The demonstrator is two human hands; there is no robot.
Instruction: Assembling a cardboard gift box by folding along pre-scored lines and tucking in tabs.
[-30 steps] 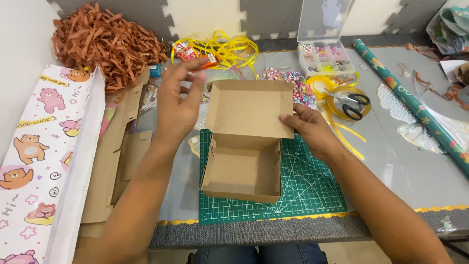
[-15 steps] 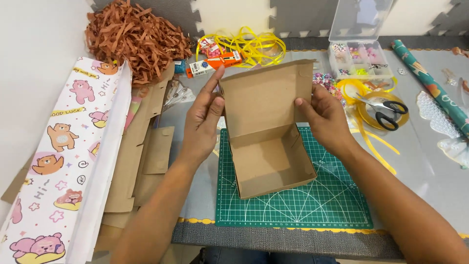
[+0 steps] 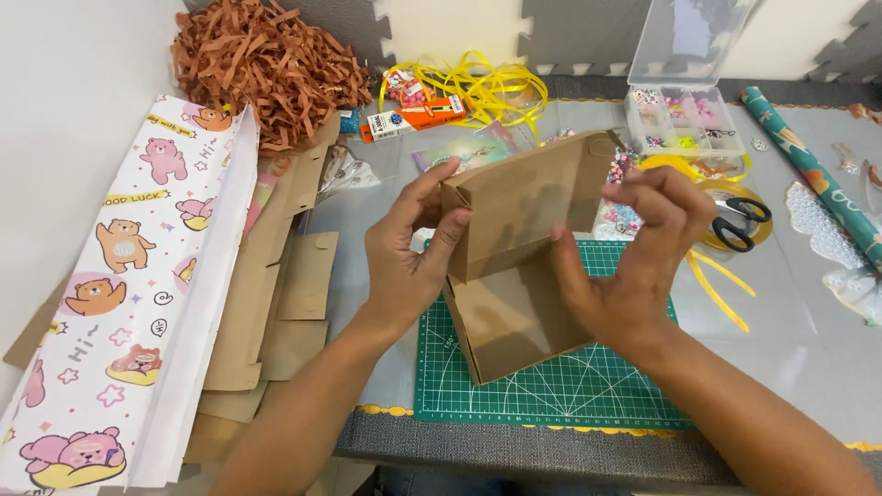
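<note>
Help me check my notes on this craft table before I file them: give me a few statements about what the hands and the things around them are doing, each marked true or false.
1. Both hands grip the brown cardboard box. True: the left hand and right hand hold it on either side.
2. The box sits over a green cutting mat. True.
3. The scissors are in the right hand. False: they lie on the table to the right, untouched.
4. The shredded brown paper fills the box. False: it is heaped at the table's far left corner.
5. The bear-print wrapping paper lies left of the left hand. True.
</note>
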